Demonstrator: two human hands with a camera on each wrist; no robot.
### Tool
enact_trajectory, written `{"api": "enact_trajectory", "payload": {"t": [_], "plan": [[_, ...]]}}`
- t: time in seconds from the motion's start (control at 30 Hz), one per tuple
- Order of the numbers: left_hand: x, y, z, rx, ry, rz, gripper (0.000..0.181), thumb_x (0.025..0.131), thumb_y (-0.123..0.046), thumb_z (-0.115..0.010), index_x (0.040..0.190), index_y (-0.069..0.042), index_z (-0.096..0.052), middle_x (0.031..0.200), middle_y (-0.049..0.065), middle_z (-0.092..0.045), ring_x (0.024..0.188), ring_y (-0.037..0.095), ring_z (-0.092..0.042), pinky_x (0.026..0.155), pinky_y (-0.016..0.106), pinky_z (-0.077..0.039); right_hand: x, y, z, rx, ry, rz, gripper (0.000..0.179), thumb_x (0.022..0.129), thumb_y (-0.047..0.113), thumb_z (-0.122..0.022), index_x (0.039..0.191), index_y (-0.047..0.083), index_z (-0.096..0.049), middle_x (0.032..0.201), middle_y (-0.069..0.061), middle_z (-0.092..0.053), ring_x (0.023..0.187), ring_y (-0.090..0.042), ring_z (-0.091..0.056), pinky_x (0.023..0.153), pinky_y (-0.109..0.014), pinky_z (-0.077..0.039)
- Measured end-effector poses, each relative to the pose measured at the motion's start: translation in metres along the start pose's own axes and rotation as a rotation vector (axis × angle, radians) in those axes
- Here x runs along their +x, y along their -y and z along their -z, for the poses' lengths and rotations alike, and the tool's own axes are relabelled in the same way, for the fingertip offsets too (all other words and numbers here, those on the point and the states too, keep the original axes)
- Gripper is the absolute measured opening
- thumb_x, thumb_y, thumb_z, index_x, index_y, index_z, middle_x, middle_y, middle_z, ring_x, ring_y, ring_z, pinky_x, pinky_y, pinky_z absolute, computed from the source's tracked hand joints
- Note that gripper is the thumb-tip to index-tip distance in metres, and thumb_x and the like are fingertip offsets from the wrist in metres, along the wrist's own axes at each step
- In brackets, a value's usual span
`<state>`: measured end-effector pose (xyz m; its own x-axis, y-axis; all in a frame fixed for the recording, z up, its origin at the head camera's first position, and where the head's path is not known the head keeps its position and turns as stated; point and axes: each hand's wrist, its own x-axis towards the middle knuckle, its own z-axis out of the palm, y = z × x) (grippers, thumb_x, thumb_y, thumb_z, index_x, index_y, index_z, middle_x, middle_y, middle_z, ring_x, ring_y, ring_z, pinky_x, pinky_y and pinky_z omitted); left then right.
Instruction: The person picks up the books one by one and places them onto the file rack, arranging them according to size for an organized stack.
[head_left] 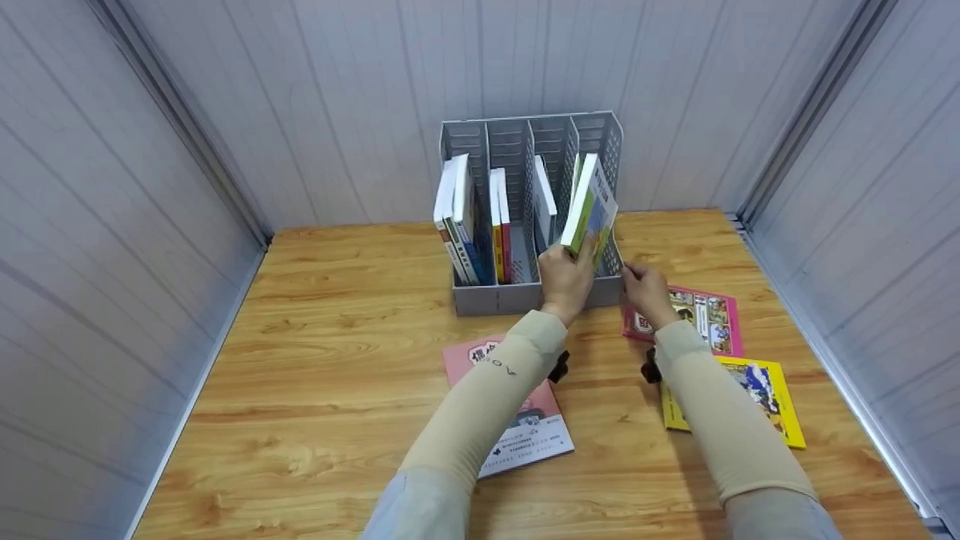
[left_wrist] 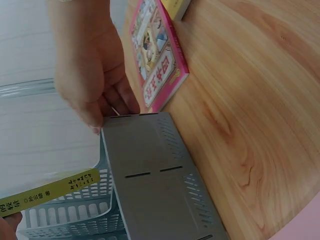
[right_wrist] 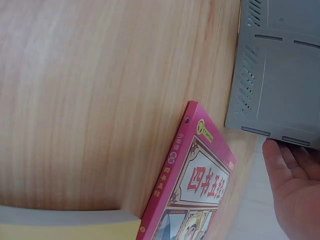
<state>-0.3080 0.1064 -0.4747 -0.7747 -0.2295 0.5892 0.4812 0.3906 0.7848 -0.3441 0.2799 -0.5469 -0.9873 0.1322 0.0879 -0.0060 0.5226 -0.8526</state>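
My left hand [head_left: 566,281] grips the lower part of a book with a green and yellow cover [head_left: 600,206]. This book leans, spine toward me, in the rightmost compartment of a grey magazine file rack [head_left: 499,301]; its yellow-green spine [left_wrist: 50,192] shows in the left wrist view. At the rack's front right corner, my right hand [head_left: 649,292] pinches the side wall's edge between thumb and curled fingers. The right wrist view has those fingers [right_wrist: 295,162] partly behind the rack's edge. A pink-edged comic book [head_left: 720,322] lies flat just beneath the right hand.
Several white-edged books [head_left: 459,217] stand in the rack's other compartments. A yellow book [head_left: 787,420] lies on the wooden table [head_left: 322,360] under the right forearm, and a pink book [head_left: 459,364] under the left. Panelled walls [head_left: 337,112] enclose the table's back and sides.
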Motion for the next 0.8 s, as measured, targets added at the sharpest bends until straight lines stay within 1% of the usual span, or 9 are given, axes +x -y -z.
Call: {"api": "enact_trajectory", "payload": {"t": [0.13, 0.23, 0.33, 0.4, 0.43, 0.53, 0.6, 0.67, 0.8], "plan": [[-0.004, 0.006, -0.010, 0.044, 0.005, -0.020, 0.021, 0.101, -0.017, -0.076, 0.103, 0.005, -0.080, 0.095, 0.021, -0.082, 0.091, 0.033, -0.082, 0.078, 0.040, -0.067, 0.000, -0.002, -0.001, 0.022, 0.011, -0.031, 0.041, 0.114, 0.012, -0.049, 0.145, -0.012, -0.061, 0.139, -0.034, -0.066, 0.122, -0.035, -0.065, 0.100, -0.031, -0.054], [-0.005, 0.011, -0.017, 0.095, 0.014, -0.051, 0.020, 0.101, -0.017, -0.076, 0.106, 0.003, -0.080, 0.097, 0.020, -0.083, 0.094, 0.033, -0.082, 0.081, 0.041, -0.067, 0.000, -0.002, -0.002, 0.025, 0.015, -0.036, 0.041, 0.114, 0.012, -0.049, 0.145, -0.011, -0.061, 0.141, -0.034, -0.066, 0.124, -0.036, -0.065, 0.104, -0.036, -0.054], [-0.005, 0.015, -0.022, 0.123, 0.019, -0.051, 0.020, 0.102, -0.017, -0.075, 0.108, 0.001, -0.079, 0.099, 0.020, -0.082, 0.097, 0.034, -0.082, 0.084, 0.043, -0.067, 0.000, -0.001, -0.001, 0.011, 0.015, -0.039, 0.041, 0.114, 0.013, -0.050, 0.145, -0.010, -0.062, 0.140, -0.033, -0.066, 0.124, -0.036, -0.065, 0.107, -0.041, -0.054], [-0.004, 0.016, -0.025, 0.128, 0.026, -0.025, 0.020, 0.104, -0.018, -0.073, 0.108, 0.001, -0.079, 0.101, 0.020, -0.082, 0.098, 0.034, -0.082, 0.085, 0.044, -0.066, 0.000, -0.001, -0.001, 0.003, 0.015, -0.039, 0.040, 0.114, 0.014, -0.050, 0.144, -0.010, -0.063, 0.138, -0.032, -0.067, 0.121, -0.034, -0.065, 0.104, -0.039, -0.054], [-0.004, 0.016, -0.027, 0.124, 0.032, -0.007, 0.019, 0.104, -0.017, -0.072, 0.108, 0.001, -0.078, 0.102, 0.020, -0.082, 0.099, 0.034, -0.082, 0.085, 0.045, -0.066, 0.000, 0.000, 0.000, 0.000, 0.015, -0.040, 0.040, 0.114, 0.014, -0.051, 0.143, -0.010, -0.063, 0.136, -0.032, -0.068, 0.118, -0.033, -0.066, 0.100, -0.035, -0.055], [-0.001, 0.013, -0.030, 0.131, 0.053, 0.063, 0.019, 0.106, -0.018, -0.070, 0.103, 0.000, -0.076, 0.101, 0.020, -0.082, 0.098, 0.036, -0.081, 0.082, 0.048, -0.065, 0.001, -0.001, 0.001, -0.017, 0.012, -0.035, 0.039, 0.113, 0.015, -0.051, 0.141, -0.008, -0.066, 0.131, -0.031, -0.071, 0.108, -0.026, -0.067, 0.089, -0.024, -0.052], [0.001, 0.011, -0.032, 0.145, 0.074, 0.110, 0.020, 0.107, -0.018, -0.068, 0.102, 0.000, -0.075, 0.101, 0.021, -0.082, 0.097, 0.037, -0.081, 0.080, 0.049, -0.064, 0.002, -0.002, 0.002, -0.020, 0.012, -0.036, 0.038, 0.113, 0.015, -0.052, 0.140, -0.008, -0.067, 0.129, -0.030, -0.071, 0.106, -0.025, -0.067, 0.087, -0.023, -0.050], [0.003, 0.009, -0.034, 0.168, 0.098, 0.148, 0.020, 0.109, -0.019, -0.065, 0.102, -0.002, -0.074, 0.099, 0.020, -0.081, 0.096, 0.037, -0.081, 0.078, 0.049, -0.063, 0.002, -0.002, 0.002, -0.015, 0.020, -0.032, 0.039, 0.114, 0.015, -0.051, 0.141, -0.008, -0.066, 0.131, -0.031, -0.071, 0.109, -0.026, -0.066, 0.092, -0.027, -0.052], [0.007, 0.012, -0.037, 0.186, 0.178, 0.200, 0.022, 0.110, -0.018, -0.059, 0.101, -0.002, -0.071, 0.094, 0.019, -0.079, 0.088, 0.030, -0.077, 0.073, 0.045, -0.060, 0.002, -0.003, 0.003, -0.001, 0.031, -0.013, 0.040, 0.114, 0.014, -0.050, 0.143, -0.010, -0.063, 0.137, -0.032, -0.068, 0.122, -0.036, -0.065, 0.105, -0.043, -0.054]]}}
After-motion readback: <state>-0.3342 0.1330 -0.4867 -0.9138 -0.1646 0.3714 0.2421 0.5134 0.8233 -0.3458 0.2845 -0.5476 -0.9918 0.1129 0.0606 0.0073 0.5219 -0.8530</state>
